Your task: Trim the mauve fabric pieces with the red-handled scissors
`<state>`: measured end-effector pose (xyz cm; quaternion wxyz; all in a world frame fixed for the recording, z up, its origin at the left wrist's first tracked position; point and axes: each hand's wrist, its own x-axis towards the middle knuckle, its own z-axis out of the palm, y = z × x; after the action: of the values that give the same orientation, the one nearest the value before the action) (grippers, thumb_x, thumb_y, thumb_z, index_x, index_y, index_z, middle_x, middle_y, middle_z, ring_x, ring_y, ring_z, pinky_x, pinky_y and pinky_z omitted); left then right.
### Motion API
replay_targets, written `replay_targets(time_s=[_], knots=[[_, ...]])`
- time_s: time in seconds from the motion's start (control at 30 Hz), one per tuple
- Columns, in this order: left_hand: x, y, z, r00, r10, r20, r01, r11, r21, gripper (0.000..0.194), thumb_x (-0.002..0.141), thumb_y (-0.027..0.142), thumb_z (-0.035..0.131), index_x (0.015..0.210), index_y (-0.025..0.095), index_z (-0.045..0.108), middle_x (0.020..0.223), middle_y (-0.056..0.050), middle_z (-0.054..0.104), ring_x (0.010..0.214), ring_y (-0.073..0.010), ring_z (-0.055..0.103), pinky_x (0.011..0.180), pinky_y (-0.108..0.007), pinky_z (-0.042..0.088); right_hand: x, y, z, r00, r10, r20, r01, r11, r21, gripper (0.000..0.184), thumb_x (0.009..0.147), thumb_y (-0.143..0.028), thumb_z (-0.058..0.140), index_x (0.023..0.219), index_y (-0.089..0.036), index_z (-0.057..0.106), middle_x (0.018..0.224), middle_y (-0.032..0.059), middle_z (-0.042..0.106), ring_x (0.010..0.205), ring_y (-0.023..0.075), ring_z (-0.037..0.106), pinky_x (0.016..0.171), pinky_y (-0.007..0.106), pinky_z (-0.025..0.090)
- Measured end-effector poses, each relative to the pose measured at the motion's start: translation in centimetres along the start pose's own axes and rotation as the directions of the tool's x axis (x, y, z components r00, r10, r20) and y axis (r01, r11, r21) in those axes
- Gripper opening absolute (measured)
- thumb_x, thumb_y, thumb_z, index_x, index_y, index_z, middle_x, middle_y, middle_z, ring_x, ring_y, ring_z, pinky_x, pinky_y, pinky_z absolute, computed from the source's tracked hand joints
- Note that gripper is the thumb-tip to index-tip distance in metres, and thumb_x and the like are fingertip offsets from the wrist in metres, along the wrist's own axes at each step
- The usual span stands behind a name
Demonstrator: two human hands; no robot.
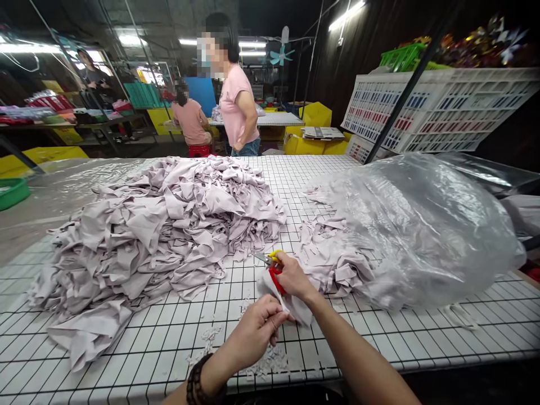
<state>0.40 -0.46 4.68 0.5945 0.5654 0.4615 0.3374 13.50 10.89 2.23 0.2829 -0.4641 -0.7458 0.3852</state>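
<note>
White table with black squares (181, 329), left hand (255, 329) pinching pale cloth (301, 312), right hand (293, 275) wrapped round scissors (276, 278), big cloth pile (177, 219), people (242, 107) and bright lights (346, 15) behind

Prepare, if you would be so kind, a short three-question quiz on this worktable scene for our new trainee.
1. Multiple choice: what does the right hand hold?
a) a green basket
b) scissors with one red and one yellow handle
c) a folded newspaper

2. True or false: in the picture, the large pale pile lies to the right of the right hand.

3. Fill in the gap: the dark beaded bracelet is on the ____ wrist, behind the hand that pinches a small piece.

Key:
1. b, the scissors.
2. False; it lies to the left.
3. left; that hand pinches a piece of pale cloth.
</note>
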Motion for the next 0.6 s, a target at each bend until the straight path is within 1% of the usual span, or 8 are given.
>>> replay_targets(time_s=[0.13, 0.23, 0.27, 0.33, 0.4, 0.43, 0.5, 0.6], knots=[[-1.0, 0.6, -0.6, 0.949, 0.157, -0.274, -0.124, 0.983, 0.132, 0.031, 0.088, 0.04, 0.053, 0.075, 0.016, 0.067, 0.121, -0.012, 0.046, 0.073, -0.0132, 0.056, 0.06, -0.026, 0.05, 0.7, -0.9, 1.5, 0.99, 0.011, 0.142, -0.03, 0.991, 0.133, 0.017, 0.065, -0.016, 0.062, 0.081, -0.019, 0.056, 0.069, -0.0045, 0.058, 0.059, 0.0109, 0.053, 0.051, 0.019, 0.039], [-0.9, -0.1, -1.2, 0.944, 0.134, -0.303, -0.139, 0.99, 0.004, 0.031, 0.088, 0.039, 0.053, 0.078, 0.014, 0.068, 0.138, -0.014, 0.038, 0.053, -0.0053, 0.053, 0.052, -0.026, 0.05, 0.0, -0.6, 0.6, 0.993, 0.045, 0.109, -0.065, 0.98, 0.189, 0.01, 0.072, -0.022, 0.058, 0.078, -0.019, 0.05, 0.065, -0.0057, 0.05, 0.056, 0.0097, 0.047, 0.051, 0.02, 0.038], [-0.7, -0.4, -1.3, 0.951, 0.117, -0.285, -0.142, 0.987, -0.07, 0.032, 0.088, 0.039, 0.052, 0.08, 0.013, 0.068, 0.134, -0.016, 0.044, 0.048, -0.004, 0.051, 0.047, -0.026, 0.048, -0.6, -0.5, -0.1, 0.994, 0.061, 0.089, -0.078, 0.975, 0.208, 0.011, 0.074, -0.025, 0.057, 0.077, -0.019, 0.047, 0.065, -0.0062, 0.047, 0.056, 0.0095, 0.044, 0.052, 0.02, 0.038], [-0.3, -1.0, -1.5, 0.962, 0.105, -0.252, -0.157, 0.968, -0.198, 0.032, 0.088, 0.04, 0.053, 0.082, 0.012, 0.068, 0.106, -0.014, 0.062, 0.046, -0.0062, 0.051, 0.045, -0.024, 0.046, -2.2, -0.4, -1.7, 0.991, 0.106, 0.079, -0.122, 0.962, 0.243, 0.019, 0.076, -0.03, 0.06, 0.075, -0.02, 0.044, 0.064, -0.0073, 0.041, 0.057, 0.0094, 0.041, 0.054, 0.021, 0.037], [0.2, -1.5, -1.4, 0.965, 0.114, -0.234, -0.175, 0.95, -0.26, 0.03, 0.088, 0.038, 0.054, 0.084, 0.011, 0.067, 0.075, -0.006, 0.063, 0.051, -0.0104, 0.056, 0.051, -0.023, 0.047, -4.3, -0.7, -3.3, 0.977, 0.161, 0.138, -0.187, 0.961, 0.204, 0.025, 0.075, -0.035, 0.064, 0.073, -0.021, 0.044, 0.063, -0.0073, 0.039, 0.057, 0.0097, 0.038, 0.053, 0.021, 0.034], [0.4, -1.6, -1.4, 0.966, 0.124, -0.229, -0.183, 0.948, -0.261, 0.029, 0.089, 0.037, 0.054, 0.084, 0.011, 0.067, 0.067, -0.004, 0.061, 0.053, -0.0113, 0.058, 0.055, -0.023, 0.048, -5.3, -0.9, -3.8, 0.971, 0.171, 0.17, -0.197, 0.969, 0.148, 0.028, 0.073, -0.036, 0.066, 0.072, -0.021, 0.043, 0.062, -0.0074, 0.039, 0.057, 0.0098, 0.037, 0.053, 0.021, 0.032], [0.7, -1.7, -1.2, 0.961, 0.145, -0.234, -0.199, 0.953, -0.227, 0.027, 0.089, 0.035, 0.054, 0.083, 0.011, 0.066, 0.063, -0.001, 0.058, 0.056, -0.0116, 0.06, 0.06, -0.023, 0.048, -7.3, -1.4, -4.5, 0.968, 0.171, 0.184, -0.176, 0.984, 0.013, 0.032, 0.072, -0.038, 0.069, 0.07, -0.021, 0.042, 0.063, -0.0069, 0.041, 0.057, 0.0102, 0.036, 0.052, 0.022, 0.028], [1.0, -1.7, -1.0, 0.952, 0.166, -0.256, -0.211, 0.964, -0.16, 0.027, 0.089, 0.034, 0.054, 0.079, 0.012, 0.064, 0.067, 0.0, 0.056, 0.053, -0.0105, 0.06, 0.056, -0.022, 0.047, -9.1, -2.1, -4.5, 0.979, 0.155, 0.135, -0.132, 0.977, -0.166, 0.038, 0.069, -0.043, 0.071, 0.066, -0.02, 0.041, 0.065, -0.0055, 0.043, 0.06, 0.0114, 0.037, 0.054, 0.023, 0.026]])
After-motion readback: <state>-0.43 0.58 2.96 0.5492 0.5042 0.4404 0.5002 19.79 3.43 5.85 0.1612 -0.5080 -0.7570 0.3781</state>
